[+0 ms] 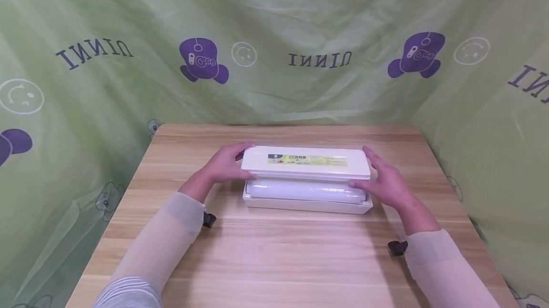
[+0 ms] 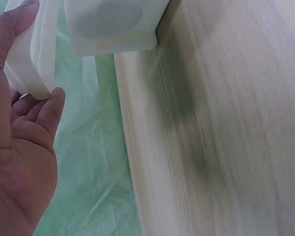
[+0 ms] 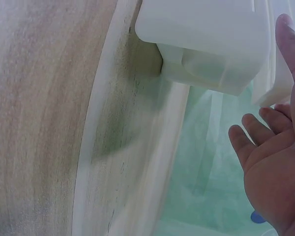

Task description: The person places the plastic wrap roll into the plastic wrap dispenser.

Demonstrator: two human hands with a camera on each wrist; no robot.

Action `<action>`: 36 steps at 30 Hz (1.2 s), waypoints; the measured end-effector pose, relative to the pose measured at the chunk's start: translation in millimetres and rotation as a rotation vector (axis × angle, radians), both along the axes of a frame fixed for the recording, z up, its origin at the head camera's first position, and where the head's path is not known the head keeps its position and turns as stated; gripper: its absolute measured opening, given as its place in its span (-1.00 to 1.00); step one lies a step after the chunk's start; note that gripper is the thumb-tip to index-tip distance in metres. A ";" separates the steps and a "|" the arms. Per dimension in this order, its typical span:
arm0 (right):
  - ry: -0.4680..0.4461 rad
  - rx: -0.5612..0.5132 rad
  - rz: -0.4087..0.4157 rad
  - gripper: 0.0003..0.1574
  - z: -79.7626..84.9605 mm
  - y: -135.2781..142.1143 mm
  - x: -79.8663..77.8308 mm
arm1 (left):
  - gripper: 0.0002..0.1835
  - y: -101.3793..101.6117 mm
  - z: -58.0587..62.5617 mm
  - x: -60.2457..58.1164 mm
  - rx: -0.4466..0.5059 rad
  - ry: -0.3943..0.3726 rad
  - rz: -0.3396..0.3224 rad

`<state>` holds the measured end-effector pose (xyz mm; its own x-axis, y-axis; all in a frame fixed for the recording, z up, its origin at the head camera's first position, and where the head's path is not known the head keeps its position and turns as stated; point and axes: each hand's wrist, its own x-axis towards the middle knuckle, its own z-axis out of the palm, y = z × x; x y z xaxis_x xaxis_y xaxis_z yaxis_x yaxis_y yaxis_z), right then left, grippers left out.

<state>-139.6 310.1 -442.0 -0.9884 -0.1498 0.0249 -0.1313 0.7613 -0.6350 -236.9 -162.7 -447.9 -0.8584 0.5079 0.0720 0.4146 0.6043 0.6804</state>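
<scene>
A white lid (image 1: 306,170) with a green and yellow printed label is raised above a long white box (image 1: 309,205). Inside that box lies a roll of cling film (image 1: 306,190), its near side showing below the lid. My left hand (image 1: 225,164) grips the lid's left end, thumb on the near edge and fingers around the far side. At the other end, my right hand (image 1: 388,181) holds the lid between thumb and fingers. Both wrist views show a gap between lid and box; in the right one, several fingers (image 3: 258,129) stand off the lid's end.
The box rests on a wooden table (image 1: 274,255), towards its far side. Green curtain cloth (image 1: 274,98) with purple figures and mirrored lettering hangs behind the table and on both sides. A small black clip-like piece (image 1: 209,220) sits at the left wrist, another (image 1: 397,248) at the right.
</scene>
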 end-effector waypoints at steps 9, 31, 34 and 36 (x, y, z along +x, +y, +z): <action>0.003 -0.002 -0.006 0.48 0.1 -0.7 2.9 | 0.12 -3.4 0.6 5.9 0.017 -0.022 -0.004; -0.008 0.025 -0.007 0.46 -0.2 2.5 14.5 | 0.19 -4.8 -3.3 22.2 0.020 -0.017 0.008; -0.005 0.026 -0.009 0.47 -1.7 2.0 15.0 | 0.19 -5.2 -4.1 24.0 0.020 -0.012 0.012; -0.005 0.027 -0.012 0.46 -1.8 1.7 15.9 | 0.18 -4.8 -4.4 24.9 0.025 -0.009 0.009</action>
